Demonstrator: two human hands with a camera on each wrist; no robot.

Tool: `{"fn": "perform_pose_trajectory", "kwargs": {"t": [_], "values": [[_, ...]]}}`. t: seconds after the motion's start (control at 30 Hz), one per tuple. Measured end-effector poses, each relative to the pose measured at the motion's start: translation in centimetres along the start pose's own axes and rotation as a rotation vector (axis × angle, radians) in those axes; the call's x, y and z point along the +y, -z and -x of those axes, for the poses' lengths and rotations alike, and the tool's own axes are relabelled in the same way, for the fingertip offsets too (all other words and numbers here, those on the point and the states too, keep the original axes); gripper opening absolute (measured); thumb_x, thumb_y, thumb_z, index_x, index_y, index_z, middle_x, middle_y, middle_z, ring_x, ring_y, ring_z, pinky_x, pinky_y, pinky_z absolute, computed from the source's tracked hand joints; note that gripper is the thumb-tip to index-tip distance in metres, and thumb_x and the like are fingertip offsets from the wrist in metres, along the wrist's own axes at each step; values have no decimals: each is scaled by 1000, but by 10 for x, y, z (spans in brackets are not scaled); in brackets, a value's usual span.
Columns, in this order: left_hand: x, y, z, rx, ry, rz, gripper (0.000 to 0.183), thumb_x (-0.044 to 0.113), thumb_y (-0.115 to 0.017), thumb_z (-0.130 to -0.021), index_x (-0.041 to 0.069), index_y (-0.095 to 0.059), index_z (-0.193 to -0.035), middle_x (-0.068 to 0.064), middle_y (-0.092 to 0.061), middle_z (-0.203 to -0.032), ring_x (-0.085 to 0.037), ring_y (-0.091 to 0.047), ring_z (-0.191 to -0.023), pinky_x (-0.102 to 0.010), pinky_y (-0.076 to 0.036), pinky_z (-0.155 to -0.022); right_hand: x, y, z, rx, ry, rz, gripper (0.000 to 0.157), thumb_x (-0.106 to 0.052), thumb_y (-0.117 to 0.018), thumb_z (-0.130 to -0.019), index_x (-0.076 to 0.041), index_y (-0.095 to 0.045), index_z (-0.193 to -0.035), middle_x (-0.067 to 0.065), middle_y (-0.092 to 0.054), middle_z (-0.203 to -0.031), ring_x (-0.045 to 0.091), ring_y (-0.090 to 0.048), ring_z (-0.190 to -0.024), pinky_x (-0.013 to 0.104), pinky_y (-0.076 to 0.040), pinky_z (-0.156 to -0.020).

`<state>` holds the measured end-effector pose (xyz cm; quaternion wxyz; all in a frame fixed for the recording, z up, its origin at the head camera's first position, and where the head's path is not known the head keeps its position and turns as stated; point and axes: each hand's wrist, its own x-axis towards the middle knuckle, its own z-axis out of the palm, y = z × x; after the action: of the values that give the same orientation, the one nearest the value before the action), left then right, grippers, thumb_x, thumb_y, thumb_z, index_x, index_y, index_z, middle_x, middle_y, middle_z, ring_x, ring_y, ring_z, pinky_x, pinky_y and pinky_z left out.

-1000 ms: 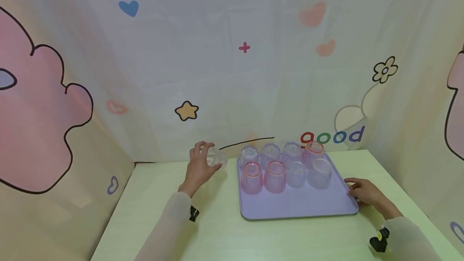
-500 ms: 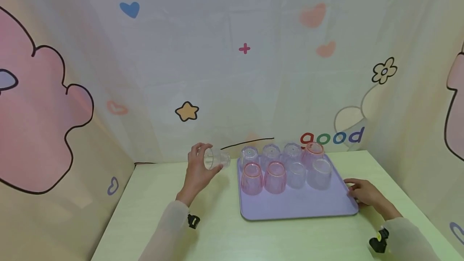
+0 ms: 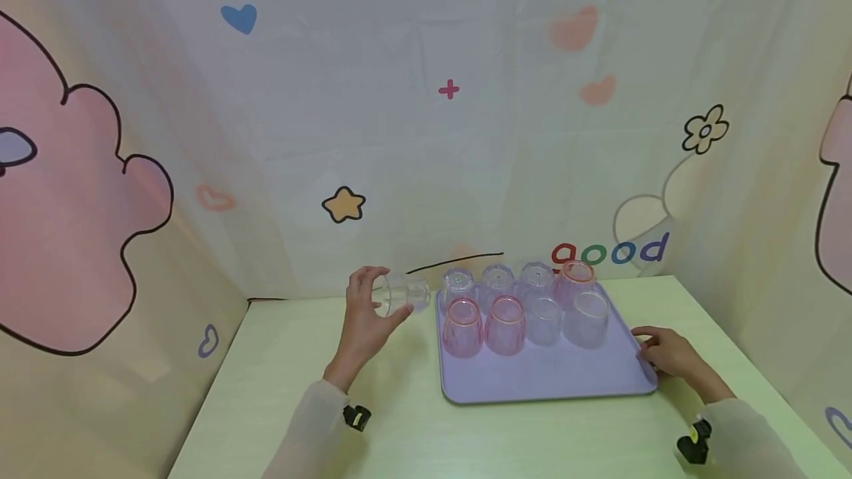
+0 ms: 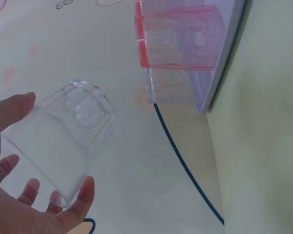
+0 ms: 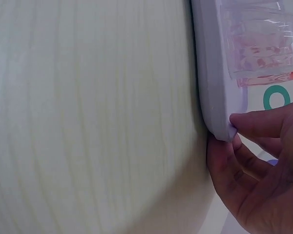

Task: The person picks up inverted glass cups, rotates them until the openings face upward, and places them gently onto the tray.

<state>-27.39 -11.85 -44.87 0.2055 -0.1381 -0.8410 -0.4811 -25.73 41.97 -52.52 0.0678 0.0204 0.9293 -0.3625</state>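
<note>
My left hand [image 3: 362,325] holds a clear drinking glass [image 3: 407,293] in the air, just left of the purple tray [image 3: 546,379]. The glass lies nearly on its side, base toward the tray and mouth toward my palm. In the left wrist view, thumb and fingers reach round the rim end of the glass [image 4: 63,131], whose faceted base is free. My right hand [image 3: 672,353] grips the tray's right edge near the front corner. The right wrist view has the thumb on top of the tray rim [image 5: 212,83] and fingers beneath it.
Several upside-down glasses stand in two rows on the tray, including pink ones [image 3: 462,330] and clear ones [image 3: 587,320]. The front strip of the tray is bare. A pale table [image 3: 399,420] lies beneath, with a printed curtain [image 3: 426,168] close behind.
My left hand has turned the glass further onto its side, and its base has shifted slightly right toward the tray. My right hand stays at the tray edge.
</note>
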Motion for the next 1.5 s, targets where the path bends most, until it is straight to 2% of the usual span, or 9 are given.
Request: {"fn": "perform_pose_trajectory", "kwargs": {"t": [0.27, 0.4, 0.6, 0.73, 0.87, 1.0, 1.1, 1.3, 1.5], "values": [[8, 0, 6, 10, -26, 52, 72, 14, -88, -82, 11, -48, -142, -14, -34, -148, -38, -42, -135, -54, -56, -92, -10, 5, 5, 102, 94, 156, 41, -6, -60, -91, 17, -54, -125, 28, -66, -96, 28, -64, -74, 37, -54, -60], [13, 0, 7, 17, -49, 62, 71, 15, -88, -83, 12, -48, -142, -14, -35, -148, -37, -43, -135, -52, -56, -91, -19, 8, 8, 245, 176, 230, 37, -7, -61, -94, 13, -58, -125, 31, -66, -104, 41, -66, -85, 46, -52, -65], [17, -1, 11, 17, -66, 84, 71, 15, -88, -82, 12, -48, -141, -12, -36, -147, -34, -44, -134, -50, -57, -91, -42, 7, 13, 463, 244, 176, 36, -5, -61, -94, 7, -60, -128, 33, -61, -115, 48, -67, -95, 58, -52, -69], [20, -2, 13, 14, -79, 109, 71, 14, -88, -82, 10, -48, -141, -11, -36, -146, -35, -44, -133, -50, -57, -91, -64, 5, 15, 607, 328, 133, 35, 0, -61, -91, 4, -64, -126, 29, -59, -117, 46, -68, -92, 50, -50, -67], [24, -3, 16, 15, -107, 135, 72, 13, -88, -81, 11, -48, -141, -11, -36, -146, -38, -44, -133, -54, -57, -90, -89, 1, 21, 697, 405, 86, 35, 4, -63, -88, 3, -67, -123, 23, -61, -115, 40, -68, -90, 21, -49, -66], [29, -2, 19, 19, -128, 161, 73, 12, -88, -81, 12, -47, -141, -12, -36, -145, -35, -44, -133, -56, -56, -90, -114, -3, 29, 721, 488, 32, 36, 8, -66, -87, 3, -67, -122, 21, -61, -113, 37, -65, -88, 1, -41, -67], [35, -1, 21, 20, -137, 193, 73, 11, -88, -81, 11, -46, -141, -11, -36, -146, -33, -44, -134, -57, -56, -90, -131, -8, 37, 712, 530, -10, 36, 8, -67, -88, 3, -66, -124, 19, -62, -114, 30, -65, -90, 1, -43, -70], [49, 0, 30, 27, -141, 241, 72, 11, -88, -81, 13, -47, -141, -9, -37, -146, -34, -42, -134, -54, -56, -90, -163, -18, 54, 629, 557, -144, 38, 3, -70, -92, 3, -62, -129, 16, -63, -121, -3, -59, -95, 4, -47, -76], [61, -2, 35, 9, -115, 291, 71, 12, -87, -82, 11, -47, -141, -6, -37, -147, -33, -40, -134, -53, -53, -95, -190, -28, 65, 528, 656, -269, 46, 9, -72, -88, 2, -60, -133, 8, -60, -124, 5, -61, -101, 10, -52, -79]]}}
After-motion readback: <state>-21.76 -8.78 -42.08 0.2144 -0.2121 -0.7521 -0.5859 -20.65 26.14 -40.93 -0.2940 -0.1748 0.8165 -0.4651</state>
